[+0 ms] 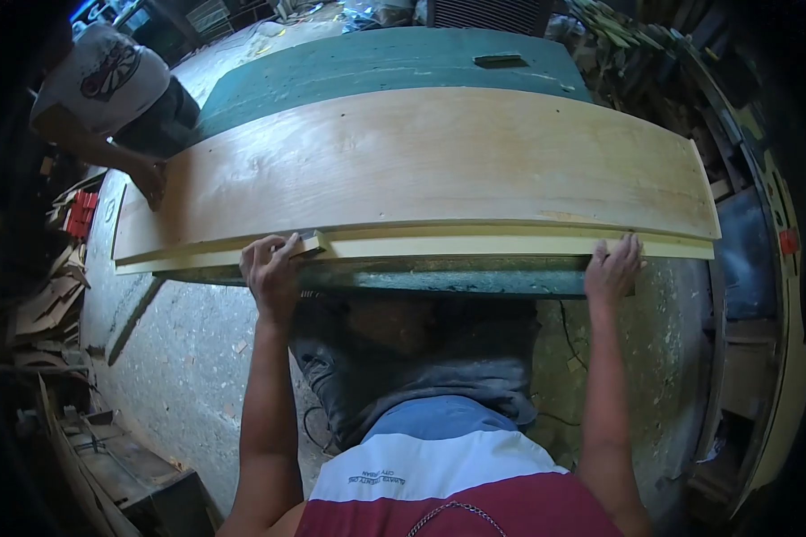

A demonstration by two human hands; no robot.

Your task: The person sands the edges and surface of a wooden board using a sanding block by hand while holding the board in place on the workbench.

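Observation:
A long, light-brown plywood panel (pixel 439 161) lies across a green-topped table (pixel 394 55). Along its near edge runs a pale yellow wood strip (pixel 457 243). My left hand (pixel 271 273) is closed on a small wood block (pixel 312 243), which rests against the strip near its left part. Toward the right end, my right hand (pixel 614 267) lies over the strip with its fingers a little apart, their tips close to the panel's edge. The undersides of both hands are hidden.
Another person (pixel 112 85) stands at the far left, one hand (pixel 150 183) on the panel's left end. A small dark piece (pixel 500 62) lies on the far tabletop. Wood scraps (pixel 49 300) are piled at left, with shelving and boards (pixel 748 295) at right.

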